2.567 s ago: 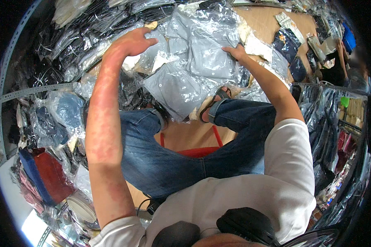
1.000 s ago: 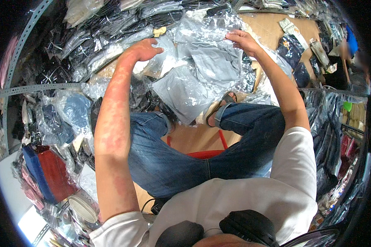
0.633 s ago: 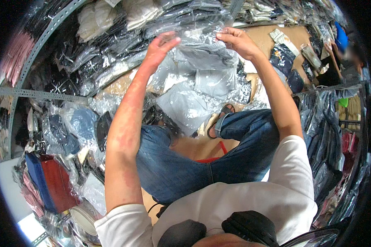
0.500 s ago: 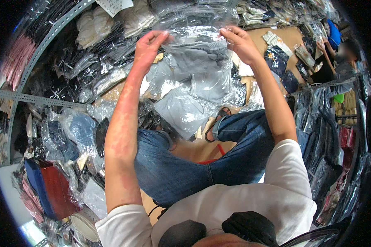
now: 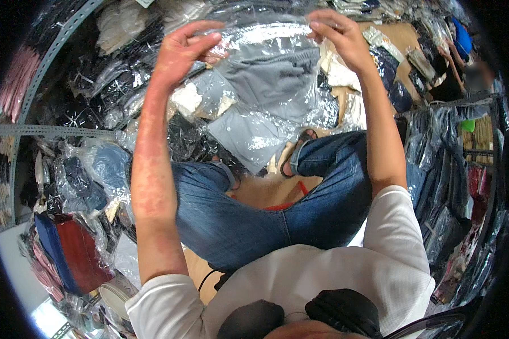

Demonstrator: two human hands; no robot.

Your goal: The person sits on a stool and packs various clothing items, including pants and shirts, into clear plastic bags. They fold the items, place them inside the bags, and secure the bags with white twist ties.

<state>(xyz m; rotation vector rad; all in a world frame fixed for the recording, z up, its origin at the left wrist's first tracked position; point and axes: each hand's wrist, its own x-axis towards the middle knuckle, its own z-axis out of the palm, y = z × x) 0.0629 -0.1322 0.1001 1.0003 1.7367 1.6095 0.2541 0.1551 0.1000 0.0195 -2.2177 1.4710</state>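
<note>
Clothing piles [image 5: 117,76], bagged grey garment [image 5: 272,78] — between hands [image 5: 178,53] [image 5: 346,46]

Both arms reach forward, the hands well apart and facing each other. The left arm [image 5: 155,181] runs almost straight ahead, its wrist [image 5: 163,85] bent inward, the left hand [image 5: 192,48] turned to the right and curled in a grip. The right arm [image 5: 382,135] bends at the elbow [image 5: 387,179] and slants inward; the right hand [image 5: 342,37] pinches, pointing left
</note>
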